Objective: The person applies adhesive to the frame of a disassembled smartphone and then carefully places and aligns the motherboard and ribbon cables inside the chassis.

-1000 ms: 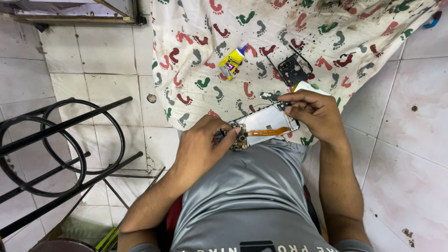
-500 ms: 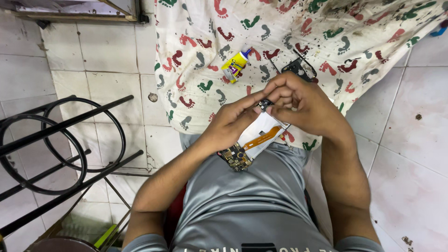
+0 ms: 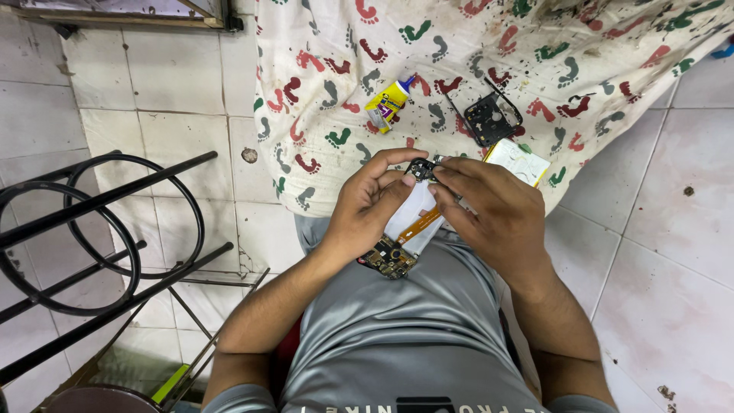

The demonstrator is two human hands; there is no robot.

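1. Centre frame, over lap: both hands grip opened phone [image 3: 417, 222].
2. Left hand [image 3: 367, 210] and right hand [image 3: 489, 214] fingertips pinch small black part [image 3: 420, 169] at top.
3. Step looks like seating/freeing part; next needs fine, steady touch.

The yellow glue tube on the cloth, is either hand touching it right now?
No, the yellow glue tube lies alone on the cloth, apart from both hands, which hold the opened phone.
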